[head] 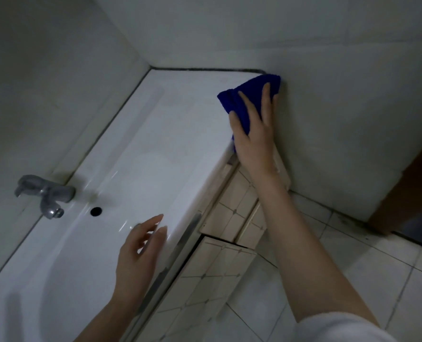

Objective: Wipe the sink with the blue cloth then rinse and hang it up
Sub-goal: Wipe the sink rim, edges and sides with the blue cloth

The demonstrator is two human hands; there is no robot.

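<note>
Head | right hand point(253, 141) flat on fuzzy blue cloth point(239, 99) | glossy sink point(140, 154)

the right hand point(254, 134) lies flat, palm down, on the blue cloth point(244, 99), at the far end of the sink point(140, 154) from the tap. its fingers point(266, 99) are straight and slightly spread, pointing away from the body, with the thumb out to the side nearer the tap. the wrist is straight, and the bare right forearm point(303, 238) runs back in a long line to a pale sleeve point(340, 327) at the elbow. the left hand point(138, 255) hovers over the sink's near edge, on the tap side of the right hand, holding nothing. its fingers point(153, 225) are loosely parted and gently curled, blurred at the tips. the left forearm is bare.
</note>
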